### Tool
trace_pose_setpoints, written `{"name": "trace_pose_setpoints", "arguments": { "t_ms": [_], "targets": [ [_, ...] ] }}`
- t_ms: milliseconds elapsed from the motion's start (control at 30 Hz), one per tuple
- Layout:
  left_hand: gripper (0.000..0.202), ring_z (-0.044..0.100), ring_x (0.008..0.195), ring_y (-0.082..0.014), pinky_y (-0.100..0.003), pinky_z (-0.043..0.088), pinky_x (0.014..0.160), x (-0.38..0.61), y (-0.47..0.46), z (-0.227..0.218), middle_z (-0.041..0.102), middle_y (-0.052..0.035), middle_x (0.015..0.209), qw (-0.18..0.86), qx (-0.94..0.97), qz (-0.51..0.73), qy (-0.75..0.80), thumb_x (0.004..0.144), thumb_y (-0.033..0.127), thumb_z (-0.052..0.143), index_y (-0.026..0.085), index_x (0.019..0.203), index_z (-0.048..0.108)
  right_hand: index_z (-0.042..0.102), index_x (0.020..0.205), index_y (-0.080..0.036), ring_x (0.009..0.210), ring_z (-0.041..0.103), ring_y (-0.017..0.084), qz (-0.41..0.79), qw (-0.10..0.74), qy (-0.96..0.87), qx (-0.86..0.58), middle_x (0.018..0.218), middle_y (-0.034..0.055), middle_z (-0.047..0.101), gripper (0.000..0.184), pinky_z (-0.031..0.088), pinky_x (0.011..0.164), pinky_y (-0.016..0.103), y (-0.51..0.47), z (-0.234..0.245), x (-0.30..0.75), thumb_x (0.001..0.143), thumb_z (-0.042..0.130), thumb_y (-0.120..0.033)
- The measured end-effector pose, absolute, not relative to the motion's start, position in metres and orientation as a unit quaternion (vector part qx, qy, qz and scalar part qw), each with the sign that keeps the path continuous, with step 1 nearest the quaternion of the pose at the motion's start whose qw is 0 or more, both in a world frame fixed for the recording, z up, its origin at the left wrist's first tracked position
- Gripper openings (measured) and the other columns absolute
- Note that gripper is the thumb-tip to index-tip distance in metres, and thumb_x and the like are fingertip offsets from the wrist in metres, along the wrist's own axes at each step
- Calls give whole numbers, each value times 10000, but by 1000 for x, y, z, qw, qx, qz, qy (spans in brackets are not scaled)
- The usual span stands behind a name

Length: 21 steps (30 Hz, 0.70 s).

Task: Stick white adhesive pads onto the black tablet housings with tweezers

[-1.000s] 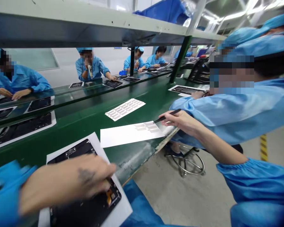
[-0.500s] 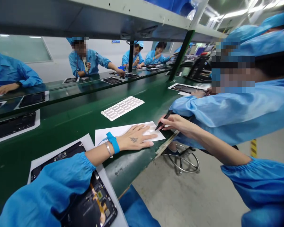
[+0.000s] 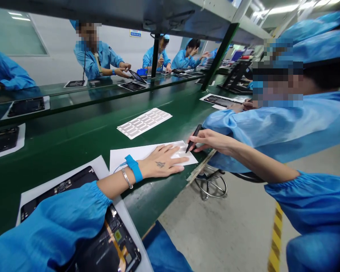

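Flat and spread, the left hand (image 3: 160, 163) rests on a white sheet (image 3: 130, 156), while the right hand (image 3: 205, 139) pinches a slim black tool (image 3: 194, 138), its tip down at the sheet's right end.

From the left, a dark tablet (image 3: 2, 139) lies on white paper on the green table (image 3: 82, 139). Nearer, an opened tablet (image 3: 98, 247) with orange strips lies partly under the left sleeve (image 3: 59, 223). On the left wrist are a bracelet (image 3: 127, 178) and a blue band (image 3: 134, 169). Behind, a blue and yellow wall sign (image 3: 135, 33) carries writing too small to read. A label sheet (image 3: 144, 122) with rows of grey stickers lies beyond the white sheet, near the table edge. At right sits a co-worker in blue (image 3: 286, 132).
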<state>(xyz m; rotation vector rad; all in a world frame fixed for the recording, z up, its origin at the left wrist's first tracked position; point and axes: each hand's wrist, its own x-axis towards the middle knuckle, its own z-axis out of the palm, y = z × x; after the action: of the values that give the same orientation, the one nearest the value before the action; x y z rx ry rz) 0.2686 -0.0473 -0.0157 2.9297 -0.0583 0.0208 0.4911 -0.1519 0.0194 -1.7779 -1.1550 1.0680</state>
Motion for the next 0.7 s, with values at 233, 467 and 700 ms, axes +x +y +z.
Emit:
{"name": "trace_pose_setpoints", "arguments": {
  "t_ms": [233, 467, 700],
  "targets": [
    [488, 183, 1495, -260, -462, 145, 1204, 269, -48, -17, 224, -15, 1620, 95, 995, 22, -20, 1037, 500, 294, 342, 1492, 377, 690, 801, -213, 860, 660, 229, 435, 350, -459, -691, 818, 69, 703, 398, 545, 757, 361, -149, 23, 485, 696, 763, -590],
    [479, 211, 1481, -265, -459, 152, 1195, 270, -44, -22, 259, -39, 1606, 96, 994, 41, -30, 1034, 477, 313, 333, 1483, 399, 707, 752, -195, 711, 579, 170, 389, 413, -448, -691, 706, 21, 622, 455, 517, 697, 328, -156, 8, 490, 635, 783, -628],
    [481, 293, 1449, -283, -465, 245, 1165, 271, -53, -22, 311, -34, 1577, 47, 998, 44, -20, 1025, 503, 335, 365, 1483, 392, 718, 713, -212, 689, 562, 159, 304, 590, -397, -634, 724, 29, 609, 448, 508, 744, 326, -157, 33, 452, 569, 828, -622]
  ]
}}
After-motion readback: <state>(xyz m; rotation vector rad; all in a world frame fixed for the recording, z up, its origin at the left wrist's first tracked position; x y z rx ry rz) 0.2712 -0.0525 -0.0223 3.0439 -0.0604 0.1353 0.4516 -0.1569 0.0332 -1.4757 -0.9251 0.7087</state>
